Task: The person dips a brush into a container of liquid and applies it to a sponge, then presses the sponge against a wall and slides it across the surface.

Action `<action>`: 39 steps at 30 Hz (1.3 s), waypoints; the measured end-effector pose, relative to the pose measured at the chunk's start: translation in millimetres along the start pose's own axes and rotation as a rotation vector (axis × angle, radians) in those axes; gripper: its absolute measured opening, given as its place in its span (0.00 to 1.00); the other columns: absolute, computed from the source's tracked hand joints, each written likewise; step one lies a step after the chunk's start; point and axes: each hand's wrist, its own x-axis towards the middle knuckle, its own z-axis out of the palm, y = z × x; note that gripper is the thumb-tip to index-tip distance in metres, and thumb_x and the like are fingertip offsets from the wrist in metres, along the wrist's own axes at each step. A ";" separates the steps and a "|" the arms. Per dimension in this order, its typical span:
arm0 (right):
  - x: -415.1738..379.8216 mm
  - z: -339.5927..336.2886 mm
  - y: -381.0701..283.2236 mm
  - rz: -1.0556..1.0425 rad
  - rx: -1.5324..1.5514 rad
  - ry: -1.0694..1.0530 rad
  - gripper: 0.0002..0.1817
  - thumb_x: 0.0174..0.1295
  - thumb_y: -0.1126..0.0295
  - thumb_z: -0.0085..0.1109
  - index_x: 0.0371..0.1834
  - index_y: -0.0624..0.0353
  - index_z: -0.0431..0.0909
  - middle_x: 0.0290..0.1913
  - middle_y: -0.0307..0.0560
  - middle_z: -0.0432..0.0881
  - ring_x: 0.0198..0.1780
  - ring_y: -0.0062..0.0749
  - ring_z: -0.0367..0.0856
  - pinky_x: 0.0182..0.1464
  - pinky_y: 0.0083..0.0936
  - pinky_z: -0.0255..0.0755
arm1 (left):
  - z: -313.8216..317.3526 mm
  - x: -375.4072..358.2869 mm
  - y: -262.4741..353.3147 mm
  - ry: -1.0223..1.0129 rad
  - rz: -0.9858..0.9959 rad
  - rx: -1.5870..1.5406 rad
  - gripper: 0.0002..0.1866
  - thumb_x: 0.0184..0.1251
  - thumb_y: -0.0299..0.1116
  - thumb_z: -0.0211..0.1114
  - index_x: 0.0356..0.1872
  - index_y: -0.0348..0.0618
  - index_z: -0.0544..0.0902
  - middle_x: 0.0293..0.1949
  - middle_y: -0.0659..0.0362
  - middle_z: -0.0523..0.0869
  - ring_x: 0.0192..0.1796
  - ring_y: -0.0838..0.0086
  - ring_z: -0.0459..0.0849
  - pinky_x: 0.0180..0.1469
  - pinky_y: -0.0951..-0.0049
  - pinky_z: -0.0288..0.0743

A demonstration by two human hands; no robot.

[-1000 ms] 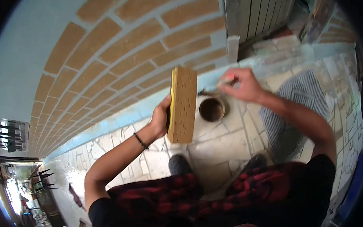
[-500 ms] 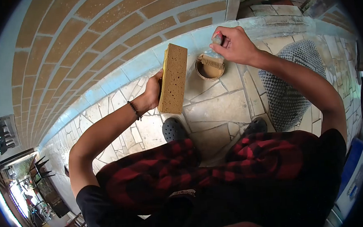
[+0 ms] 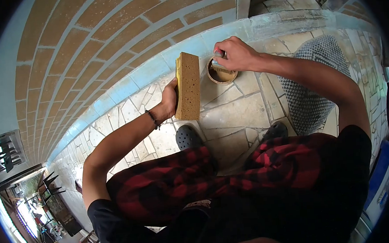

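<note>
A sponge block (image 3: 189,87) is gripped by the left hand (image 3: 169,97); a brush (image 3: 216,62) is held by the right hand (image 3: 236,55) at the pot's mouth (image 3: 222,83) — the shirt's small print (image 3: 198,204) cannot be read.

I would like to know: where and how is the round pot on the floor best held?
Probably around the outer wall of the round pot, coming from the side nearest the clogs. It stands with its open mouth up, no handle shows, and the right hand holds a brush over the opposite part of the rim.
</note>
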 end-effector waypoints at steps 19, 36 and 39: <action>-8.6 -14.1 12.5 0.071 0.129 0.183 0.12 0.62 0.67 0.73 0.33 0.68 0.85 0.25 0.56 0.85 0.24 0.38 0.83 0.32 0.34 0.76 | -15.0 9.7 -3.9 0.007 -0.050 -0.028 0.34 0.88 0.55 0.32 0.69 0.40 0.77 0.55 0.48 0.88 0.52 0.58 0.88 0.58 0.52 0.83; -1.4 26.0 27.4 -0.017 -0.040 -0.060 0.13 0.61 0.66 0.68 0.34 0.69 0.85 0.29 0.65 0.86 0.35 0.62 0.87 0.42 0.47 0.81 | -5.6 8.3 0.7 -0.014 -0.036 -0.024 0.33 0.88 0.54 0.34 0.69 0.41 0.78 0.55 0.49 0.88 0.52 0.59 0.88 0.58 0.53 0.83; -1.0 24.4 31.0 -0.011 -0.036 -0.089 0.13 0.61 0.66 0.68 0.35 0.69 0.85 0.30 0.65 0.86 0.34 0.62 0.87 0.42 0.46 0.81 | -3.7 7.7 1.4 -0.017 -0.037 -0.031 0.33 0.88 0.55 0.33 0.69 0.40 0.77 0.55 0.49 0.88 0.52 0.59 0.88 0.58 0.53 0.83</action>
